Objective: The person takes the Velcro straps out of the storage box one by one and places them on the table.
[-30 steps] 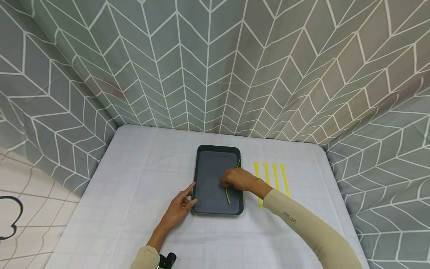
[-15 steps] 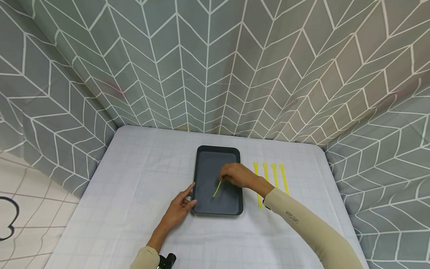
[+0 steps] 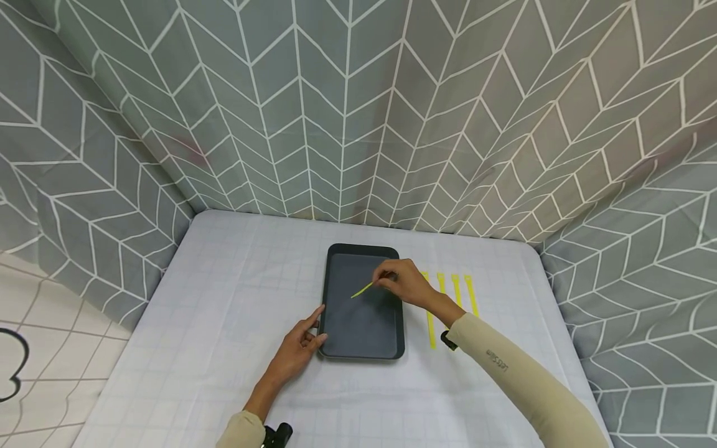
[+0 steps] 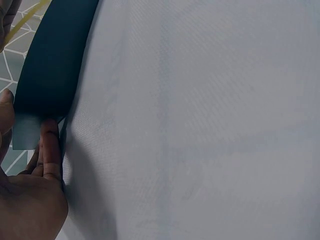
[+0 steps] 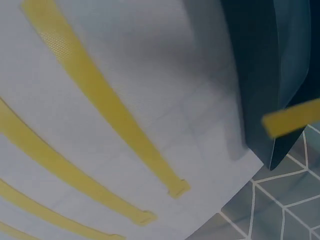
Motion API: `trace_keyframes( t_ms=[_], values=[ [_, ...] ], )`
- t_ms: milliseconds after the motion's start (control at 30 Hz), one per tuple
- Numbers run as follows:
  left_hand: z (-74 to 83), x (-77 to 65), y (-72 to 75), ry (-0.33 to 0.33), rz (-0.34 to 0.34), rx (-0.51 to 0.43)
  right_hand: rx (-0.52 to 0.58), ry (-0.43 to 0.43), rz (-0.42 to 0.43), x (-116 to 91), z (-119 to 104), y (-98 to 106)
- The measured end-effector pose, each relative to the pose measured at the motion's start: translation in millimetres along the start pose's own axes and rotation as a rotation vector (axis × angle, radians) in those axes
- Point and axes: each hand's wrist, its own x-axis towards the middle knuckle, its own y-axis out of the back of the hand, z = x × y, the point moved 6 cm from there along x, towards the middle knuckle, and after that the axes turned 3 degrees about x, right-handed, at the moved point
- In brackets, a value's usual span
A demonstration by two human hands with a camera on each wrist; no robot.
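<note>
A dark grey rectangular tray (image 3: 363, 336) lies on the white-covered table. My left hand (image 3: 297, 350) holds its left rim near the front corner. In the left wrist view, a finger (image 4: 50, 145) lies along the tray's outer wall, with the thumb (image 4: 6, 112) on the other side of the rim. Above the tray's right side, my right hand (image 3: 404, 283) pinches a thin flat yellow strap (image 3: 361, 290) that slants down to the left. In the right wrist view only one end of this strap (image 5: 290, 119) shows; the right fingers are outside that view.
Several flat yellow straps (image 5: 105, 100) with widened ends lie in a row right of the tray, partly under my right forearm. White cloth covers the table (image 3: 235, 280). Grey chevron-patterned curtains (image 3: 347, 124) hang behind and at the sides.
My right hand has lifted and drifted slightly back and right. The strap it holds has swung from pointing toward me to pointing left. My left hand has stayed at the tray's rim.
</note>
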Motion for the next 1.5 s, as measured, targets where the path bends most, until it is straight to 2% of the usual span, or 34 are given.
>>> trace_keyframes(
  t_ms=[67, 133, 233, 300, 400, 567, 833, 1133, 1333, 1500],
  values=[
    [-0.4, -0.2, -0.3, 0.004, -0.001, 0.004, 0.038, -0.037, 0.034, -1, -8, 5],
    [-0.7, -0.3, -0.6, 0.005, -0.001, 0.003, 0.069, -0.062, 0.070, -4, -6, 8],
    [-0.9, -0.2, -0.9, 0.004, -0.002, 0.005, 0.105, -0.080, 0.124, -7, -1, 11],
    [-0.9, 0.1, -0.8, 0.002, 0.000, 0.005, 0.116, -0.090, 0.160, -10, 12, 10],
    [-0.9, 0.3, -0.8, -0.002, 0.002, 0.010, 0.098, -0.109, 0.197, -14, 17, 13],
    [-0.6, -0.1, -0.8, -0.001, 0.003, 0.008, 0.100, -0.186, 0.225, -21, 21, 18],
    [0.2, -1.3, -0.3, 0.013, 0.005, -0.002, 0.185, -0.406, 0.256, -31, 37, 25],
    [1.3, -1.7, -0.6, 0.015, 0.002, -0.001, 0.196, -0.492, 0.294, -46, 49, 27],
    [0.5, -1.9, -1.4, 0.014, 0.000, -0.005, 0.160, -0.559, 0.373, -56, 55, 33],
    [-0.4, -1.1, -2.0, 0.009, -0.002, -0.010, 0.192, -0.632, 0.409, -64, 64, 33]
  ],
)
